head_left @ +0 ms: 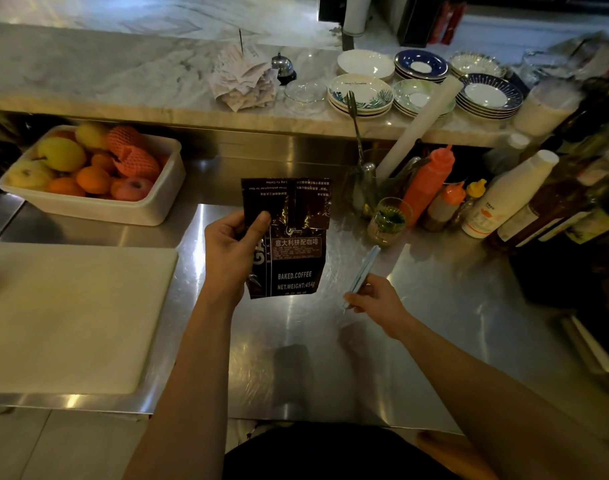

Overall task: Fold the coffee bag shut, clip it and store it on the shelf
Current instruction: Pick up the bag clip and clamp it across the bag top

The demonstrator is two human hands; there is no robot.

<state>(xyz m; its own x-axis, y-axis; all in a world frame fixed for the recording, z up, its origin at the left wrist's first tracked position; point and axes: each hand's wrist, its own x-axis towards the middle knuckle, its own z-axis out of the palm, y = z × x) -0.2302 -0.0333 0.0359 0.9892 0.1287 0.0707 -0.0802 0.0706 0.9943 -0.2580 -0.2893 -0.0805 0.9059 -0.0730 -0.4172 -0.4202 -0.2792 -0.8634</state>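
A dark brown coffee bag (296, 258) with white print stands upright above the steel counter (330, 358). Its top part is folded over toward me, so the print on the flap reads upside down. My left hand (232, 251) grips the bag's left edge, thumb pressed on the folded flap. To the right, my right hand (375, 299) holds a long pale blue clip (363, 270) by its lower end. The clip points up and away, a short gap from the bag's right side.
A white cutting board (71, 317) lies at the left. A white tub of fruit (91, 206) sits behind it. Squeeze bottles (429, 183), a small glass (387, 221) and dark bottles crowd the right. Stacked plates (360, 95) and a bell (283, 67) stand on the marble ledge.
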